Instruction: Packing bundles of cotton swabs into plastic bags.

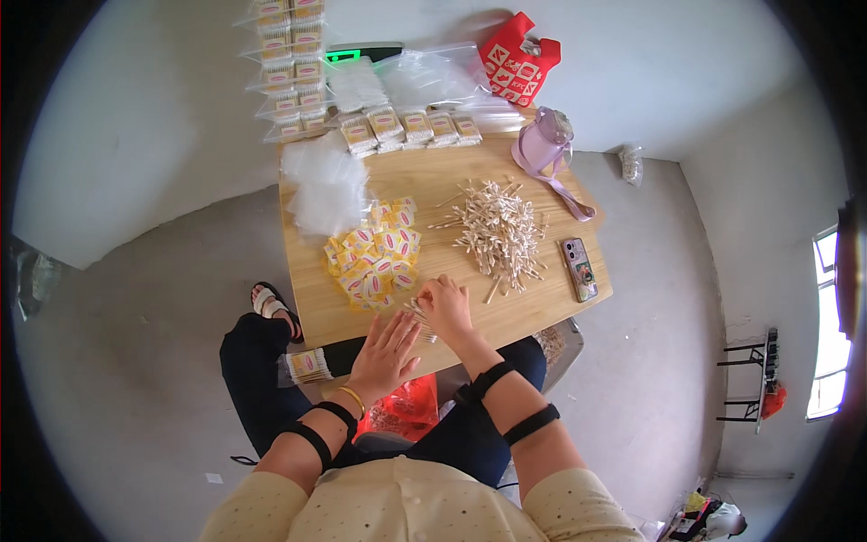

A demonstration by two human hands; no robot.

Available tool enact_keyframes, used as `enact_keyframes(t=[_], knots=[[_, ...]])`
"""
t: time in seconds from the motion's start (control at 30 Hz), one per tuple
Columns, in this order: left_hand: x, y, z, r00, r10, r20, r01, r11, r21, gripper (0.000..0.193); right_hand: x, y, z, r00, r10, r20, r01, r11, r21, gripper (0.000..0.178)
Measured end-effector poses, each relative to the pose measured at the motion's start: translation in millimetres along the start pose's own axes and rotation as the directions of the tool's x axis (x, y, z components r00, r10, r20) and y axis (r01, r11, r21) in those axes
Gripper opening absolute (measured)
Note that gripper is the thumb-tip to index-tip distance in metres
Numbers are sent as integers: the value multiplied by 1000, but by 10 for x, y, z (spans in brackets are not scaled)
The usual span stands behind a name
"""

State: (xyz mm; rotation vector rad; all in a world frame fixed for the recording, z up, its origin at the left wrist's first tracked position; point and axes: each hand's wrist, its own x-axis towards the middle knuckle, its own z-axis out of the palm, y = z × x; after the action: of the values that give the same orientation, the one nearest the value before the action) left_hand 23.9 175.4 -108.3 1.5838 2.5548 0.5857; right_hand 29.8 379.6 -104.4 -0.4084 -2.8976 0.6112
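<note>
At the near edge of the table, a small row of cotton swabs (419,313) lies between my hands. My left hand (384,354) is flat with its fingers stretched out beside the row, a gold bangle at its wrist. Bent over the far end of the swabs, my right hand (446,307) has its fingers pinched together at them; its fingertips are partly hidden. Farther right spreads a loose pile of cotton swabs (497,233). Yellow-and-white label cards (372,264) lie heaped beyond my left hand. A filled swab packet (308,366) sits at the near left corner.
Clear plastic bags (325,188) lie at the left. Packed swab bundles (415,126) line the back, beside stacked packets (291,68). A red bag (519,63), a lilac cup with a strap (542,144) and a phone (579,269) are at the right. Beneath is a red plastic bag (415,397).
</note>
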Motion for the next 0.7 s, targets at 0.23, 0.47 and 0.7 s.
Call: enact_keyframes(t=[0.23, 0.47, 0.7], knots=[[-14, -32, -48, 998, -21, -57, 9, 980, -197, 71, -590, 265, -94, 965, 188, -180, -131, 948, 288, 22], [298, -123, -25, 999, -34, -31, 34, 999, 7, 74, -560, 125, -323, 986, 52, -159, -24, 985, 173, 41], [401, -104, 59, 999, -21, 36, 17, 994, 106, 76, -238, 428, -390, 983, -180, -38, 183, 980, 84, 32]])
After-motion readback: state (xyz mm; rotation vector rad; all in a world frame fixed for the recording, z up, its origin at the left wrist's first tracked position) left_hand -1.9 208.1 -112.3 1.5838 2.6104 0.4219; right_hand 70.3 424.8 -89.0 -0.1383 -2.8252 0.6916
